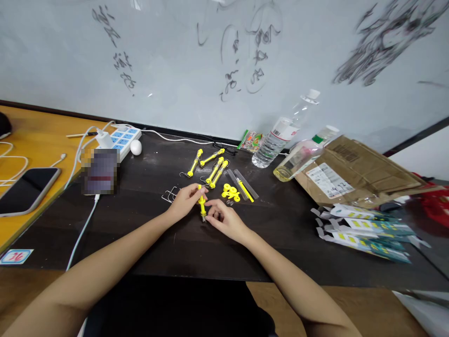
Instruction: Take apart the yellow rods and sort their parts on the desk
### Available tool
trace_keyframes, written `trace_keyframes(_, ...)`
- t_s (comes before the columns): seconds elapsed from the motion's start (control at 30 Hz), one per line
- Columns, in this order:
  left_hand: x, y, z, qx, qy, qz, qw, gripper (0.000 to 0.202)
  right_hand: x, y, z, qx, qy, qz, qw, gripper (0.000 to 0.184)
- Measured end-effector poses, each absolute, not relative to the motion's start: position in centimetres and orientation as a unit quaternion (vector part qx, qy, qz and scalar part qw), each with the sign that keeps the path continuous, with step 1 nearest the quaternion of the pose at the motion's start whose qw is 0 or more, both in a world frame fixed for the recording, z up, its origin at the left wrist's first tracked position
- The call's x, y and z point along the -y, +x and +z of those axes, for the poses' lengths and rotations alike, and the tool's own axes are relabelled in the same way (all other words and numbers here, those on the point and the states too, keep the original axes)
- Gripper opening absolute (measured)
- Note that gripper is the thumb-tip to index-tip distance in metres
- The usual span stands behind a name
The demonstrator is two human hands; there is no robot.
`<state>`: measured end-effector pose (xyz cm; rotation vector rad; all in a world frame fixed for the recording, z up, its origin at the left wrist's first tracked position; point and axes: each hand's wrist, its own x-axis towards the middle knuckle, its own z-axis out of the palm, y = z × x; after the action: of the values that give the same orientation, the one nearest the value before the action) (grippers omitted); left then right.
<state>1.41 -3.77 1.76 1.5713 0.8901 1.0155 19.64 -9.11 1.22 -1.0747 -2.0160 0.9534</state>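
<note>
My left hand [185, 199] and my right hand [224, 218] meet over the dark table [147, 234] on one small yellow tool [202, 205] held upright. The left fingers pinch its upper part, the right fingers grip near its lower metal tip. Just beyond lie several more yellow tools with wire hooks [210, 167], a heap of small yellow rings [230, 192] and two clear sleeves [242, 184], one with a yellow piece inside. Bent wire pieces [170, 195] lie left of my left hand.
Two plastic bottles [280, 140] lean at the wall beside a flattened cardboard box [354, 173]. Packaged strips [361, 231] are stacked at the right. A power strip [121, 139], white cables and a phone [26, 189] lie at the left.
</note>
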Motion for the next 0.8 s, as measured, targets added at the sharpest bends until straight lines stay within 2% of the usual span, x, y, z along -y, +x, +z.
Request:
trace_keyframes(0.13, 3.7, 1.5, 1.9, -0.32, 0.657, 0.374, 0.571, 0.042, 9.1, 19.9, 1.5, 0.754, -0.435, 0.323, 0.371, 0.02)
trace_keyframes(0.3, 4.6, 1.4, 2.2, -0.311, 0.684, 0.285, 0.596, 0.042, 8.5, 20.5, 1.7, 0.688, -0.455, 0.344, 0.449, 0.023)
trace_keyframes(0.4, 4.9, 1.3, 2.5, -0.297, 0.727, 0.267, 0.559, 0.039, 8.3, 20.6, 1.8, 0.704, -0.455, 0.344, 0.423, 0.017)
trace_keyframes(0.53, 4.9, 1.3, 2.5, -0.314, 0.76, 0.295, 0.486, 0.027, 8.2, 20.6, 1.7, 0.734, -0.458, 0.321, 0.385, 0.024)
trace_keyframes(0.67, 4.7, 1.3, 2.4, -0.36, 0.769, 0.322, 0.419, 0.019, 8.1, 20.5, 1.7, 0.725, -0.469, 0.323, 0.387, 0.028)
trace_keyframes(0.8, 4.7, 1.2, 2.6, -0.396, 0.786, 0.304, 0.364, 0.017, 8.1, 20.7, 1.8, 0.76, -0.476, 0.245, 0.369, 0.022)
